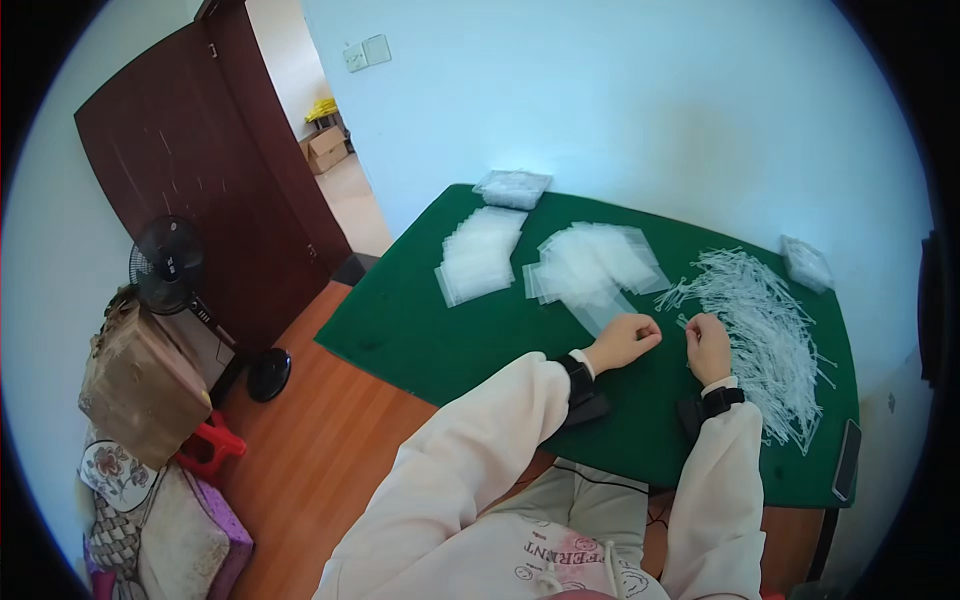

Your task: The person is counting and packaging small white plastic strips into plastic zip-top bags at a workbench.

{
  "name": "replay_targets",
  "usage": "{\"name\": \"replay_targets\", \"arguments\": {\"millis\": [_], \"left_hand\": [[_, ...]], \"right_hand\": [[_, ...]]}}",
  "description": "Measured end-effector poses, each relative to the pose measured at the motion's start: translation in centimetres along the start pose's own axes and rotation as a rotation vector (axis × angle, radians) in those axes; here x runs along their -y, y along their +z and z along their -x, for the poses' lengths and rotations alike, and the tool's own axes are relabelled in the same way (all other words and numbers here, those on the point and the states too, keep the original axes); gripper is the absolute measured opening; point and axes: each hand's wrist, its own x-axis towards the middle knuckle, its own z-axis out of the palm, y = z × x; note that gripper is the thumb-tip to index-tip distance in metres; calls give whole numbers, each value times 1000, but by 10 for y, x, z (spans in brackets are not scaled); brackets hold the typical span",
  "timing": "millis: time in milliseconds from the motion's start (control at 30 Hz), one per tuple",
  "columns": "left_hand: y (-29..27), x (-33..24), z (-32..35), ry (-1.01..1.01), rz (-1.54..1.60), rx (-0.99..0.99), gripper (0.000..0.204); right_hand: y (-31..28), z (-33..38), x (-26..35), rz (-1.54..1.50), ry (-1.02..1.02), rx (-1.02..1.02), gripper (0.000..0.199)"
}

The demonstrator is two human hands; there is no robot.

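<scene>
My left hand (622,343) is closed, its fingertips curled together just above the green table (470,350). Whatever it may hold is hidden. Beside it, a clear flat plastic bag (597,312) juts from a fanned heap of similar bags (590,258). My right hand (709,350) pinches at the left edge of a big pile of thin, whitish looped plastic sticks (765,345). A few stick ends (683,321) poke out at its fingertips. A narrow gap separates the two hands.
Another fan of clear bags (478,262) lies on the left, with a packed bundle (512,188) behind it. A second bundle (806,263) sits at the far right, a phone (847,460) at the right edge. A floor fan (168,265) and a carton (145,380) stand left.
</scene>
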Motion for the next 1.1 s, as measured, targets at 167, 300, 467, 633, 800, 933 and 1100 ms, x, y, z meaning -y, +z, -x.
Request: {"name": "replay_targets", "arguments": {"millis": [167, 300, 467, 633, 800, 933, 1100], "left_hand": [[26, -3, -6, -15, 178, -85, 20], [30, -8, -11, -21, 340, -222, 22], [24, -10, -9, -18, 397, -266, 23], [28, -11, -5, 124, 157, -70, 21], [24, -13, -2, 186, 11, -39, 21], [25, -9, -3, 140, -64, -31, 17], [24, -6, -4, 140, -35, -25, 14]], "right_hand": [[-12, 4, 10, -592, -48, 66, 2], [-16, 7, 13, -684, -56, 60, 2], [-15, 10, 15, -587, -59, 270, 4], [-2, 15, -2, -510, -156, 233, 6], [-4, 10, 3, -461, -207, 216, 7], [-7, 9, 5, -516, -118, 133, 8], [-7, 4, -5, -600, 28, 116, 6]]}}
